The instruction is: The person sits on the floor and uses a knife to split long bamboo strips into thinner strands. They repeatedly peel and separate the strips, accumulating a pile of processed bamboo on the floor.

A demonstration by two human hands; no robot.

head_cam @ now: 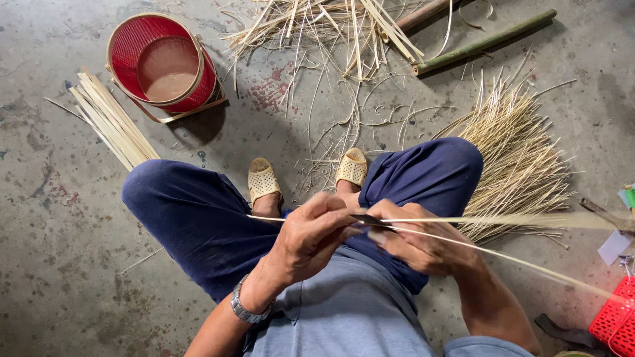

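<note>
Over the lap, the left hand (311, 241) grips a dark blade (370, 219) against a thin bamboo strip (503, 220) lying left-to-right, which the right hand (423, 244) pinches where it forks rightward.

A worn concrete floor strewn with bamboo work

The floor (59, 264) is grey concrete, blotched with dark stains and a reddish patch near the top middle, lit by soft, even daylight with mild shadows. A red round basket (162, 66) with a pale rim stands at upper left, beside a bundle of flat pale slats (112, 122). Loose shavings and split strips (324, 26) lie scattered along the top, with a green bamboo pole (486, 41) just beyond. A fan of thin pale sticks (519, 162) spreads on the right, and a red plastic mesh basket (615, 320) sits at the lower right edge.
</note>
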